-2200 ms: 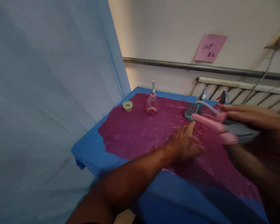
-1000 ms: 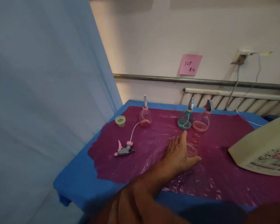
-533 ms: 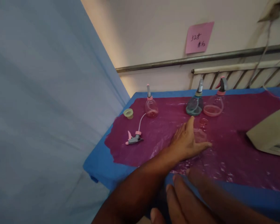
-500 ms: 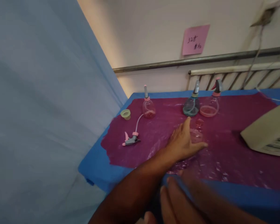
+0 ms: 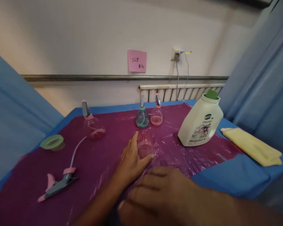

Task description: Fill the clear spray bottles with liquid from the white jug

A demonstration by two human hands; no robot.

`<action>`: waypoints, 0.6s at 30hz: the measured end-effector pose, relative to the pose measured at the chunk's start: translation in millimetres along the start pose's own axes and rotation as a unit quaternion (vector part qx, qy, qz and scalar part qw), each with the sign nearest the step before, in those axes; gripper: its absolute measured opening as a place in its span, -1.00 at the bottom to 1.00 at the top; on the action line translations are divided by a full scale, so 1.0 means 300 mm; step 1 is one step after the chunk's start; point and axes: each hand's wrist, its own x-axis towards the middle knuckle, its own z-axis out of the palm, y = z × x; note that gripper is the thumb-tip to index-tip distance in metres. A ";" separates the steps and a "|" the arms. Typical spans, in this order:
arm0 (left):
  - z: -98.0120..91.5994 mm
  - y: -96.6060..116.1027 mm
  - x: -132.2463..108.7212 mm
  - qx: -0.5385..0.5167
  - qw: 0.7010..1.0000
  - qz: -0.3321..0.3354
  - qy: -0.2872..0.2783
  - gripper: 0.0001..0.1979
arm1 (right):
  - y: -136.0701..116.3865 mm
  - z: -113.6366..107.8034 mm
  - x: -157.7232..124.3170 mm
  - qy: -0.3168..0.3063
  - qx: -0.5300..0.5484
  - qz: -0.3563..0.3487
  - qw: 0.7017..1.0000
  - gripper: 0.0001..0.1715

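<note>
My left hand (image 5: 134, 158) is wrapped around a see-through pink bottle (image 5: 145, 147) with no sprayer on it. Its index finger lies along the left side and its thumb reaches across the front. The bottle stands upright, its round neck facing up. In the near foreground my right hand (image 5: 155, 194) shows its back, fingers stretched out leftward and slightly blurred, with nothing visible in them. A loose grey and pink spray head (image 5: 61, 182) with a tube lies on the purple plastic sheet (image 5: 118, 121) to the left.
Filled spray bottles stand behind: a teal one (image 5: 142, 117), a pink one (image 5: 156, 116), and another pink one (image 5: 93, 128) at left. A pale green funnel-like cup (image 5: 53, 142) sits at far left. A cream jug (image 5: 200, 122) and yellow cloth (image 5: 252, 146) are at right.
The view has swung right and closer, bringing the whole jug and the cloth into sight. My left thumb now lies against the bottle. My right hand has come further up into view.
</note>
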 end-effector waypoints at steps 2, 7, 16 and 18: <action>0.006 -0.002 -0.001 0.004 1.000 -0.012 0.009 0.17 | 0.037 -0.071 -0.058 0.039 0.001 0.005 0.999 -0.84; 0.005 0.016 -0.011 -0.011 0.998 -0.050 0.031 0.06 | 0.162 -0.187 -0.323 0.203 -0.103 0.173 0.958 -0.76; 0.017 -0.028 -0.028 -0.072 0.989 -0.103 0.072 -0.01 | 0.464 -0.223 -0.562 0.533 -0.014 0.530 0.660 -0.06; 0.025 -0.042 -0.035 -0.075 0.989 -0.104 0.071 -0.02 | 0.545 -0.218 -0.593 0.532 0.036 0.533 0.657 0.03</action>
